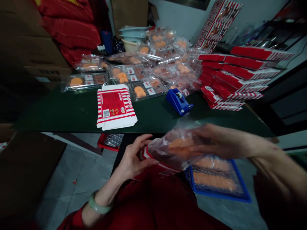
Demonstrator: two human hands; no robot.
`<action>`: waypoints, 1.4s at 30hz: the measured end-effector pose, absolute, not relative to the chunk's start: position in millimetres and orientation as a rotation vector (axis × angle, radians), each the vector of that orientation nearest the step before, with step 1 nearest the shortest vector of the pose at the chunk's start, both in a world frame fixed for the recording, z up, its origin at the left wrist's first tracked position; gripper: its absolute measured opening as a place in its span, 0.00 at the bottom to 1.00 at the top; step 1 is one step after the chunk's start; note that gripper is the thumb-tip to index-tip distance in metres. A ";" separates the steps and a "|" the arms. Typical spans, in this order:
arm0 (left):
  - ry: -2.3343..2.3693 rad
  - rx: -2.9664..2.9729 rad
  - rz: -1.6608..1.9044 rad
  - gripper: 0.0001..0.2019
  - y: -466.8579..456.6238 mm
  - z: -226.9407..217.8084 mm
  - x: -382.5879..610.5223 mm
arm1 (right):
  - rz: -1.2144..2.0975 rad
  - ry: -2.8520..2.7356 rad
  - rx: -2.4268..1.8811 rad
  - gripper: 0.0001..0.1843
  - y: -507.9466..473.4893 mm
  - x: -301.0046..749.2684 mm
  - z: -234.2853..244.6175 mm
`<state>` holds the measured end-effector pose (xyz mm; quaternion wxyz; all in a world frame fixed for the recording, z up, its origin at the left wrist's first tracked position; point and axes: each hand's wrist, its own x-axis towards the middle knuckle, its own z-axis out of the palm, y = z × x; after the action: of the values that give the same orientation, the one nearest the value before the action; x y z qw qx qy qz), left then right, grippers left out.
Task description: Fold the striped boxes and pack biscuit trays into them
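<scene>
My left hand [134, 156] grips the end of a red-and-white striped carton [153, 158], which is partly hidden by a bag. My right hand [216, 140] holds a clear plastic bag of orange food [175, 145] against the carton's open end. Below my right hand, a blue tray [217, 195] holds clear packs of orange food [213, 180]. A flat, unfolded striped carton [116, 107] lies on the dark green table [59, 115] beyond my hands.
A blue tape dispenser [178, 101] stands at the table's near side. Stacks of red-and-white cartons [230, 80] rise at the right, and many clear food packs [146, 73] crowd the back. Cardboard boxes [31, 48] stand at the left.
</scene>
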<state>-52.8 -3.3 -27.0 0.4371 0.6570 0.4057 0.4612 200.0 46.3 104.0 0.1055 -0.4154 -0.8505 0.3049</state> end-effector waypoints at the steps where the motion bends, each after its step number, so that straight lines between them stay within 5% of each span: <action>1: 0.972 1.586 1.022 0.22 -0.8 -24.2 -55.7 | 0.949 -2.657 -1.188 0.04 44.5 190.1 97.7; 5: 1.026 1.394 0.930 0.11 8.5 -12.8 -62.0 | 0.677 -2.763 -1.261 0.05 42.8 163.0 78.6; 9: 1.103 1.150 1.120 0.14 10.1 -5.2 -53.8 | 0.346 -2.357 -1.132 0.22 44.6 159.4 76.3; 12: 1.070 1.077 1.196 0.16 5.5 -7.0 -43.8 | 0.167 -2.185 -0.871 0.11 41.6 160.0 79.2; 26: 1.096 0.987 1.181 0.18 -8.7 -31.0 -53.4 | 0.527 -2.795 -0.764 0.12 30.8 121.8 29.1; 31: 1.136 0.989 1.205 0.17 2.6 -22.7 -50.7 | 0.257 -2.770 -0.898 0.11 26.7 115.7 38.3; 37: 1.068 1.066 1.210 0.17 6.7 -19.6 -53.1 | -0.017 -2.653 -0.735 0.24 13.0 101.6 19.0; 42: 1.117 1.103 1.227 0.24 -3.8 -29.2 -49.8 | 0.062 -2.731 -0.870 0.21 11.6 99.4 11.7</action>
<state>-49.8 -3.8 -29.2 0.5437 0.4646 0.4705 0.5169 99.4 11.6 11.7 0.1367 -0.3006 -0.9437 0.0215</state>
